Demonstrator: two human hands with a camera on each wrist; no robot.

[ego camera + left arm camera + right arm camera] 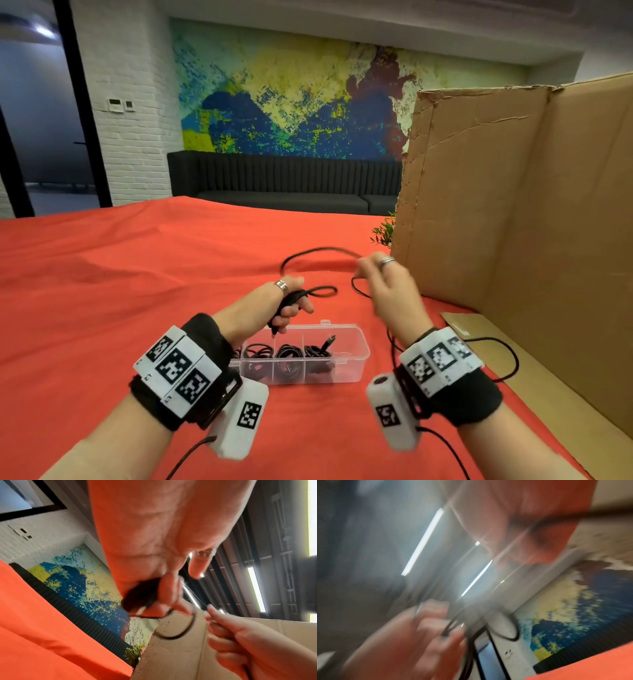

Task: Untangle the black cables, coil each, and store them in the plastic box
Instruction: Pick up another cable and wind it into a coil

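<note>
Above the desk covered in red cloth (pixel 102 274), the left hand (pixel 286 305) is curled around a small bundle of coiled thin black cable (pixel 320 251), with a short loop sticking out of the fist toward the right. From that fist the cable arcs up and over to the right hand (pixel 390 291), which is raised and motion-blurred; its fingertips pinch the strand, as the left wrist view shows more plainly (pixel 212 615), and the loose remainder hangs down below this hand. The right wrist view is too smeared to add detail. Just under and in front of both hands the clear rectangular plastic box (pixel 359 356) sits open on the cloth, its divided compartments already holding several coiled black cables (pixel 286 353). To the right stands a tall brown cardboard panel (pixel 531 188), with a bit of green plant (pixel 385 233) showing past its left edge.
</note>
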